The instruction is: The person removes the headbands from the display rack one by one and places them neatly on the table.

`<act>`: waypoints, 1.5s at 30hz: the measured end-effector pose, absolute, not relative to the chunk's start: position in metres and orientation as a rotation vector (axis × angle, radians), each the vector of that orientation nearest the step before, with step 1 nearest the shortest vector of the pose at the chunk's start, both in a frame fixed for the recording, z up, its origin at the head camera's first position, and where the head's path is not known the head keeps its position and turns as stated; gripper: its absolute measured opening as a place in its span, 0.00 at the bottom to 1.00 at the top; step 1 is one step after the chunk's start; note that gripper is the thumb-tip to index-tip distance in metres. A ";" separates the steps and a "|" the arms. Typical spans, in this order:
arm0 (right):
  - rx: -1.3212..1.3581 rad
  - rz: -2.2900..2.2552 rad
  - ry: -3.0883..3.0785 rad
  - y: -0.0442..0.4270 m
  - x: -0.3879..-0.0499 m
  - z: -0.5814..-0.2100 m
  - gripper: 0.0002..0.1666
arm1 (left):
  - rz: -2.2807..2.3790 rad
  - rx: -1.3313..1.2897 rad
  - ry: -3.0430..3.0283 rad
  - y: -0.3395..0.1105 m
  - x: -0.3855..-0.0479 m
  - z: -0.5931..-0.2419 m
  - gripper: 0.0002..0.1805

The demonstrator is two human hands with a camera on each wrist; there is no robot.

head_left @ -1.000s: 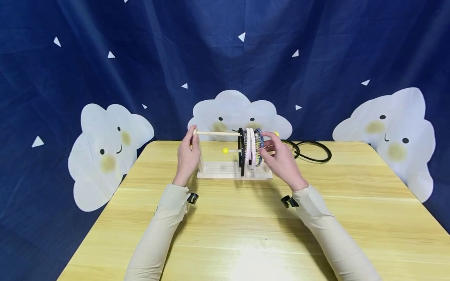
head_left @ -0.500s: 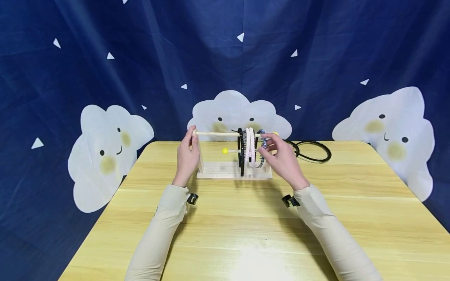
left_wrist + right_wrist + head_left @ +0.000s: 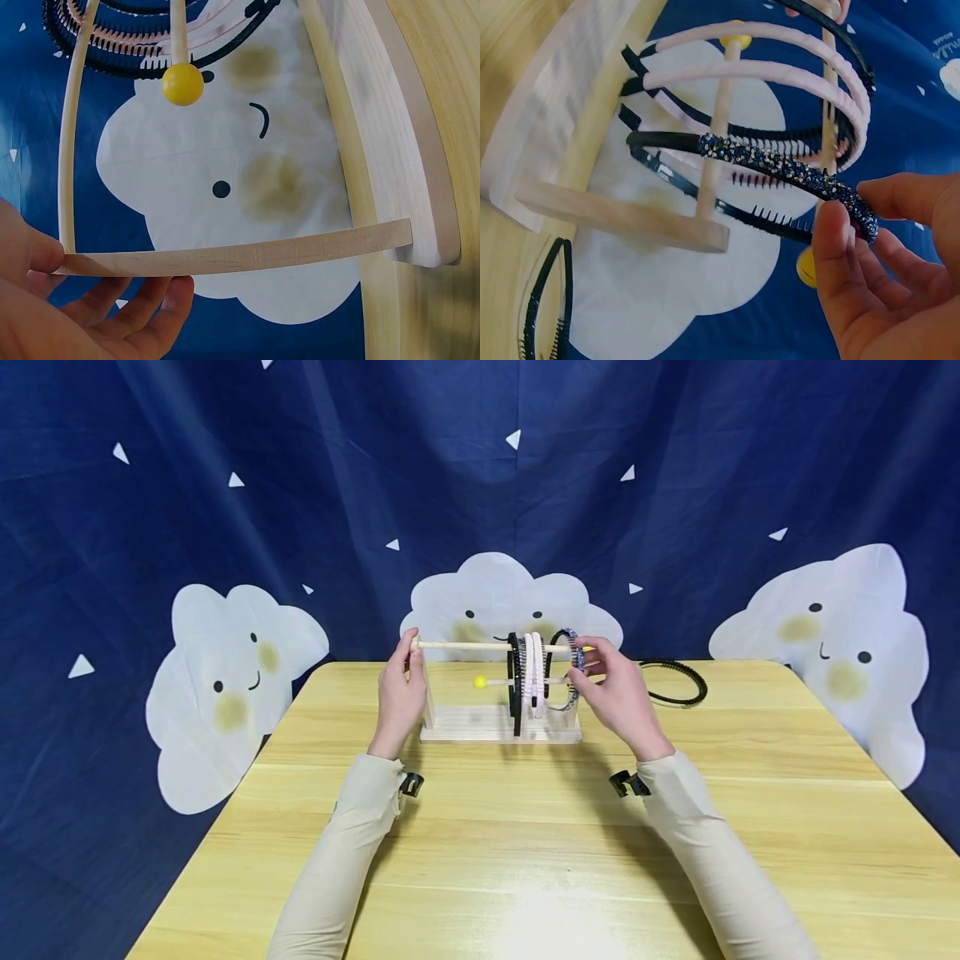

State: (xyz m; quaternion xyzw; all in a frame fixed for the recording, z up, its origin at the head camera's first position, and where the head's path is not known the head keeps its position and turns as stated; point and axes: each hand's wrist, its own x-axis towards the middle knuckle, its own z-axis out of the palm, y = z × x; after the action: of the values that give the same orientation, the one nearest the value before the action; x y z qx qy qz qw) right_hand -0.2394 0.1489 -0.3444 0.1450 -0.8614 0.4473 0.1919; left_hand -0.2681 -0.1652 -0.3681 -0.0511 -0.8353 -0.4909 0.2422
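A wooden rack [image 3: 465, 732] with two rods carries several headbands. My right hand [image 3: 618, 697] pinches a headband with dark blue glitter [image 3: 780, 161] between thumb and fingers. That headband is still around the rods at the rack's right end. Left of it on the rods hang pale pink headbands [image 3: 742, 71] and a black headband [image 3: 515, 693]. My left hand [image 3: 403, 689] grips the top of the rack's left upright [image 3: 240, 255], thumb on one side and fingers on the other.
Yellow balls cap the lower rod's left end [image 3: 183, 84] and the upper rod's right end [image 3: 808, 266]. A loose black toothed headband [image 3: 697, 687] lies on the wooden table [image 3: 525, 827], right of the rack. A blue cloud-patterned curtain [image 3: 360, 460] hangs behind.
My right hand has moved right along the rods with the glitter headband, away from the pink headbands, and has turned it somewhat. The left hand has stayed at the upright.
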 end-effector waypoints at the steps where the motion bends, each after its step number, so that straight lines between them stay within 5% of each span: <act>1: 0.404 1.250 -2.417 0.151 -0.239 -0.344 0.25 | -1.341 -0.140 -2.284 -0.165 -0.268 -0.368 0.24; 36: 0.176 1.641 -2.205 0.225 -0.233 -0.314 0.31 | -1.363 -0.129 -2.264 -0.165 -0.270 -0.369 0.24; 45: 0.120 2.122 -1.772 0.258 -0.239 -0.318 0.28 | -1.363 -0.128 -2.273 -0.165 -0.269 -0.369 0.24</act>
State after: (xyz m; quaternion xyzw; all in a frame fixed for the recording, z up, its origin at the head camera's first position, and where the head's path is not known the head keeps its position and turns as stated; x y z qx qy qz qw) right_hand -0.2387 0.2580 -0.3178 0.0427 -0.6292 0.7534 0.1861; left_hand -0.2689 -0.1651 -0.3689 -0.0469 -0.8311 -0.4986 0.2417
